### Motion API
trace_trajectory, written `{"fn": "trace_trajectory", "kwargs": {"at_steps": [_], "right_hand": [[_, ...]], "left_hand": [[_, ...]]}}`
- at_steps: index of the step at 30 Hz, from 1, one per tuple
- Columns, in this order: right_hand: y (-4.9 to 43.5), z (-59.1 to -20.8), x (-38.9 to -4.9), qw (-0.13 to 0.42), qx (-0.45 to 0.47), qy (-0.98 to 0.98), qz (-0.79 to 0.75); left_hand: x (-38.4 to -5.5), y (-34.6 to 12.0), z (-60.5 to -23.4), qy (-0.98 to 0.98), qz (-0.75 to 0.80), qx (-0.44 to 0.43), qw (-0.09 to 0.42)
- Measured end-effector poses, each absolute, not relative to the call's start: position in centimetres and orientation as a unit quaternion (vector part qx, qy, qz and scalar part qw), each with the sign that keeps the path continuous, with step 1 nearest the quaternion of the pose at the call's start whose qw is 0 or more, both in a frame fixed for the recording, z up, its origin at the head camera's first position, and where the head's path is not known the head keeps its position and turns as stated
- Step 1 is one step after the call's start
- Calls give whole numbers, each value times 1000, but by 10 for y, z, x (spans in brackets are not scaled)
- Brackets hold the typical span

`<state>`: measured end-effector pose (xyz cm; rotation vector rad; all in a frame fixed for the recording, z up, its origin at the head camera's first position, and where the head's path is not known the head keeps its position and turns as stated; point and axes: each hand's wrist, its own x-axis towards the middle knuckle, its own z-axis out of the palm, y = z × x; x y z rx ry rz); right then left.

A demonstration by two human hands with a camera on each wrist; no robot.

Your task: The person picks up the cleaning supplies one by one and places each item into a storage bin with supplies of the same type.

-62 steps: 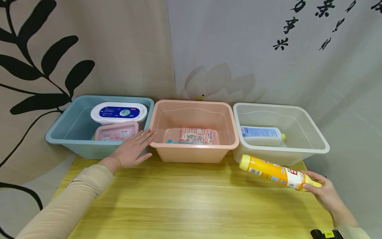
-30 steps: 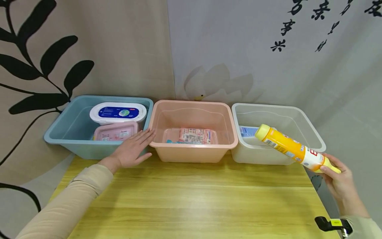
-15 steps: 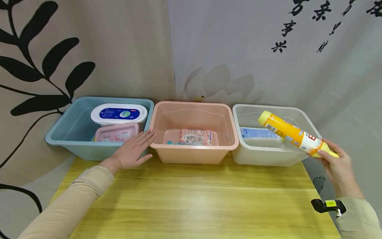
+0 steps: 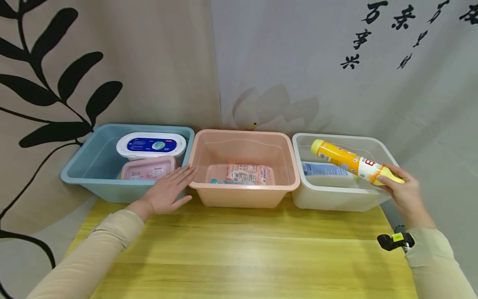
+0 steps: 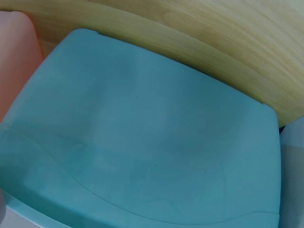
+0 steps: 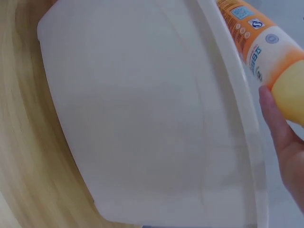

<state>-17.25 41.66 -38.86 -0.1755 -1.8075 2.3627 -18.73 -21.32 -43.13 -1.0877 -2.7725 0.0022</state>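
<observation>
My right hand [image 4: 405, 192] grips a yellow plastic bottle [image 4: 345, 161] by its narrow end. The bottle slants over the white bin [image 4: 336, 202], its wide yellow end toward the bin's back left. Below it in that bin lies a blue-and-white bottle [image 4: 326, 170]. In the right wrist view the thumb [image 6: 274, 114] presses the yellow bottle just past the bin's rim. My left hand [image 4: 164, 194], fingers straight, rests where the blue bin [image 4: 108, 190] and the pink bin [image 4: 242, 197] meet. The left wrist view shows mostly the blue bin's outer wall [image 5: 152, 128].
The blue bin holds a white lidded wipes box [image 4: 151, 143] and a pink box [image 4: 147, 168]. Inside the pink bin lies a pink printed packet [image 4: 248, 174]. All three bins stand in a row on the wooden table [image 4: 242, 253], against a printed curtain [image 4: 164, 62].
The right hand has carried the yellow bottle from in front of the white bin, up and rightward, then forward and back left over its opening. The left hand has stayed in place.
</observation>
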Motion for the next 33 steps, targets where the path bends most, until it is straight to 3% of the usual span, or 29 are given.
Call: {"fn": "trace_trajectory", "kwargs": {"at_steps": [16,33], "right_hand": [[389,-396,-206,49,-59,-721,688],[381,-399,-216,9,-62,-860,506]], "left_hand": [[-188,-214,-432,-927,1,-366,86],[-188,-212,-431,-928,7,-364,87]]}}
